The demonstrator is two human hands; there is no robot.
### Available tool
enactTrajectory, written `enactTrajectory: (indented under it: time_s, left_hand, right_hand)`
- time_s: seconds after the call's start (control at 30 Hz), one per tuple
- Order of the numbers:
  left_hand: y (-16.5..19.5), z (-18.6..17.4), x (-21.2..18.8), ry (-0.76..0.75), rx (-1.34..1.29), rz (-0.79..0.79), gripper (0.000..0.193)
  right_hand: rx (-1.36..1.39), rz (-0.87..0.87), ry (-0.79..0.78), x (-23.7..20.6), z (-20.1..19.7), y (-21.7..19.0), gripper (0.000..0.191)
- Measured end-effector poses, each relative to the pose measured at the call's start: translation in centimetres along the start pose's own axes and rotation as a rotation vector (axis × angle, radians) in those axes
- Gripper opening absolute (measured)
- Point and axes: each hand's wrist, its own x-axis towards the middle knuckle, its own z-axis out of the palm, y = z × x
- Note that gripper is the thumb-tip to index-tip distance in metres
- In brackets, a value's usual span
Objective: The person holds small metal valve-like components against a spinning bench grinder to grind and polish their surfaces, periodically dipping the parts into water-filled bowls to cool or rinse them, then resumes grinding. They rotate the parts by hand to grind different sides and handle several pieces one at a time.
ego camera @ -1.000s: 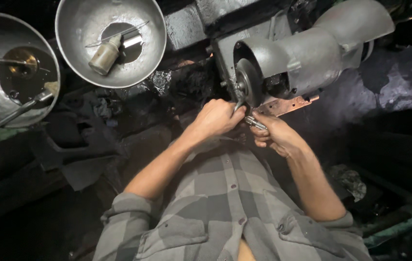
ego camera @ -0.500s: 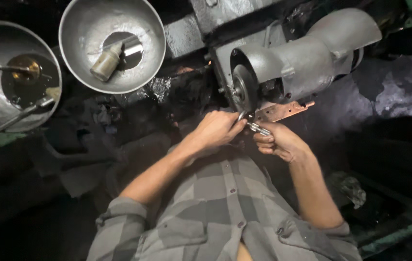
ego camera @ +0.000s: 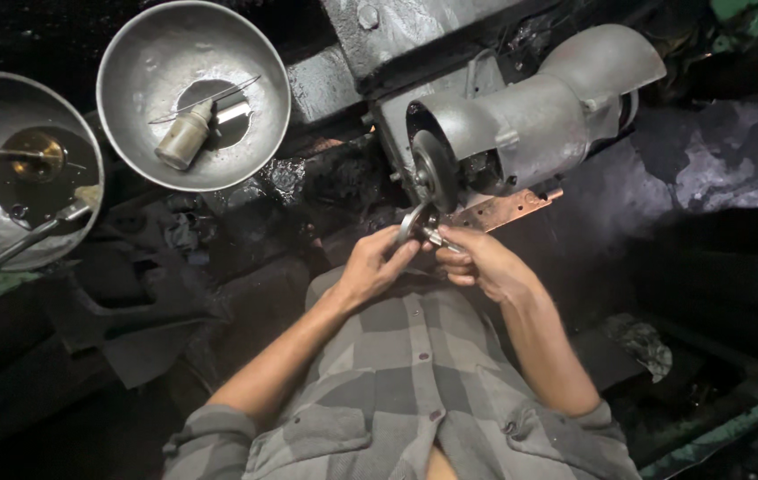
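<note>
The grey grinder [ego camera: 521, 124] fills the bench, its dark wheel [ego camera: 435, 171] facing the person, a copper plate [ego camera: 499, 210] just below. Two metal bowls [ego camera: 192, 93] sit off to the left. Since a moment ago the hands have dropped slightly from the wheel. The left hand [ego camera: 377, 265] and right hand [ego camera: 484, 265] both pinch a small metal piece [ego camera: 423, 227], held just under the wheel.

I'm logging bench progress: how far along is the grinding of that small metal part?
Mid-job. Both hands, left hand and right hand, pinch a small metal piece against the grinding wheel. No finished pieces are identifiable; the two metal bowls hold other items. What remains cannot be told.
</note>
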Motion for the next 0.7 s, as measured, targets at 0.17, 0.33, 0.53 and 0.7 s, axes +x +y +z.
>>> enactTrajectory:
  time_s: [0.17, 0.33, 0.53, 0.7]
  left_hand:
    - [0.9, -0.7, 2.6, -0.054, 0.278, -0.3, 0.033]
    - [1.5, -2.2, 6.7, -0.196, 0.496, -0.19, 0.044]
    - [2.2, -2.7, 5.6, -0.244, 0.5, -0.218, 0.044]
    - [1.1, -0.4, 0.6, -0.035, -0.02, 0.099, 0.041]
  right_hand:
    - [0.067, 0.041, 0.014, 0.5, -0.1, -0.4, 0.036]
    - [0.137, 0.068, 0.018, 0.4, -0.3, -0.5, 0.035]
    - [-0.127, -0.027, 0.082, 0.3, -0.2, -0.2, 0.039]
    - [-0.007, -0.026, 0.061, 1.0, -1.1, 0.1, 0.033]
